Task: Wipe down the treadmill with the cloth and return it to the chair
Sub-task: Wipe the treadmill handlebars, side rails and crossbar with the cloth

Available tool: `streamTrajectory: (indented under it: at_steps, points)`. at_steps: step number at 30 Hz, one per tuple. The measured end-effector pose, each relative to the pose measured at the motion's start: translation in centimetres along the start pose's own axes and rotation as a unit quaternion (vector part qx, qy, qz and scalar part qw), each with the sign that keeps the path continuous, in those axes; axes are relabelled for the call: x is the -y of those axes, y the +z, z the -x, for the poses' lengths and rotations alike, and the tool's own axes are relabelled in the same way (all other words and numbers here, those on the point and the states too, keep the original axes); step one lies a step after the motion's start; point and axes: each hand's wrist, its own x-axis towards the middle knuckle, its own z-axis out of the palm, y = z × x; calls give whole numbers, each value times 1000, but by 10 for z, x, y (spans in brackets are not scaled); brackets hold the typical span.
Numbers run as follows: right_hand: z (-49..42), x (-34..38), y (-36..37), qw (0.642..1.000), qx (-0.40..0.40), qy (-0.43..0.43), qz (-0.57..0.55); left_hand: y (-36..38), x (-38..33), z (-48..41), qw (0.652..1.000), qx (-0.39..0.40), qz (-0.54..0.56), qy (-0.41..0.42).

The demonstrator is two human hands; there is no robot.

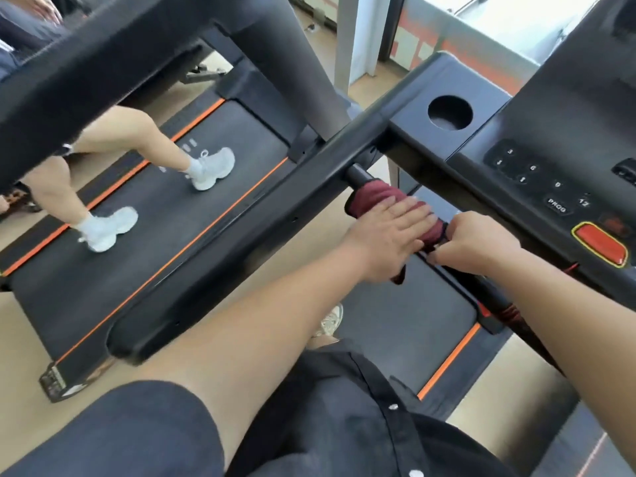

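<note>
Looking down at the treadmill [537, 139], we find the cloth [375, 197] — a dark red one — wrapped round the black handlebar [358, 175] that juts out below the console. Our left hand [385, 235] lies flat over the cloth, fingers spread and pressed on top of it, so the fabric shows past the fingertips toward the upper left and a corner hangs down beneath the palm. Our right hand [471, 246] sits just beside it on the same bar, curled closed, its fingers pinching the near edge of the cloth where it bunches against the left hand's fingertips; the two hands are touching or all but touching there. On the console we can read a button marked "PROG" [557, 205] and small number keys around it — 3, 6, 1, 0 and 12 among them, the rest too blurred to make out. A red stop button [600, 244] with a yellow rim sits to the right of those keys, and a round cup holder [450, 112] is sunk into the panel above the bar. On the neighbouring treadmill [144, 215] to our left, with orange stripes along its belt, another person's legs in white shoes [106, 228] are mid-stride.
</note>
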Motion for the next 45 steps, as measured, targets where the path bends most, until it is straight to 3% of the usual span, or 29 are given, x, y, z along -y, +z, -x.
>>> streamTrajectory:
  at_steps: [3, 6, 9, 12, 14, 16, 19, 22, 25, 28, 31, 32, 34, 37, 40, 42, 45]
  points:
    - [6, -4, 4, 1000, -10, -1, -25, -11, 37, -15, 996, -21, -22, -87]
    - [10, -4, 8, 999, -25, 9, -41, -6, 5, -20, 981, -59, -2, -186]
    - [11, -8, 16, 997, -46, 1, -56, 12, -32, -10, 996, -44, 37, -73]
    - [14, -10, 15, 997, -42, -5, -65, 2, 6, -13, 997, -64, 8, 46]
    - [14, -10, 14, 997, -40, 1, -68, -13, 38, -26, 998, -17, -55, 19]
    - [18, -12, 17, 994, -44, 7, -100, -25, 48, -36, 992, 3, -114, -61]
    - [35, -18, 13, 979, -55, -2, -197, -18, 19, -42, 987, 8, -92, -129]
    - [57, -32, 5, 962, -67, -10, -265, -6, 15, -26, 998, -36, -29, -41]
    - [61, -56, 11, 980, -59, 11, -191, -23, 56, -35, 996, 16, -81, 42]
    - [63, -72, 24, 993, -36, 44, -107, -38, 54, -51, 979, 65, -189, -42]
    - [68, -75, 34, 992, -60, 50, -103, -34, -1, -53, 984, 41, -143, -101]
    - [67, -75, 37, 990, -71, 54, -108, -28, -22, -50, 990, 33, -114, -83]
    - [65, -75, 40, 988, -80, 69, -111, -10, -53, -40, 998, -6, -53, 29]
    - [61, -74, 40, 989, -78, 69, -104, -7, -49, -44, 990, -22, -2, 139]
    - [61, -77, 40, 989, -76, 62, -109, -34, -14, -61, 988, 69, -115, 80]
    - [61, -77, 40, 988, -78, 64, -118, -42, -1, -67, 981, 65, -184, 11]
    - [63, -77, 40, 987, -86, 64, -120, -21, -41, -56, 991, 16, -132, -15]
